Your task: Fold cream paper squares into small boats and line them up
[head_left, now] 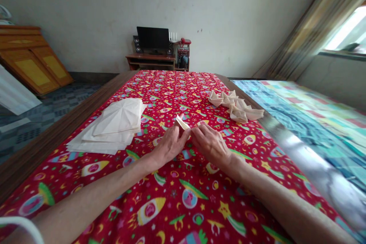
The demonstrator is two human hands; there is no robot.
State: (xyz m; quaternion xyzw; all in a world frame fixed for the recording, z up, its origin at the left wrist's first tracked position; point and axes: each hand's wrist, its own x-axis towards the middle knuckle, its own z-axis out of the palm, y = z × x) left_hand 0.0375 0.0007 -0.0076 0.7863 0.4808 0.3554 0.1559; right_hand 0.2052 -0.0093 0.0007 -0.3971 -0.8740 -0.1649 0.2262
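Observation:
My left hand (pixel 170 144) and my right hand (pixel 211 144) meet at the middle of a table covered by a red rocket-print cloth (pixel 183 194). Both pinch one small folded piece of cream paper (pixel 182 123), which sticks up between the fingertips. The fingers of both hands are curled closed on it. A stack of flat cream paper sheets (pixel 110 129) lies to the left of my left hand, the top sheet creased. A heap of finished folded paper shapes (pixel 236 106) lies beyond my right hand to the right.
The table's wooden edge (pixel 42 143) runs along the left. A bed with a blue-green patterned cover (pixel 309 122) adjoins the right side. A desk with a monitor (pixel 153 38) stands against the far wall, a yellow wooden cabinet (pixel 31 61) at the left, a curtained window at the right.

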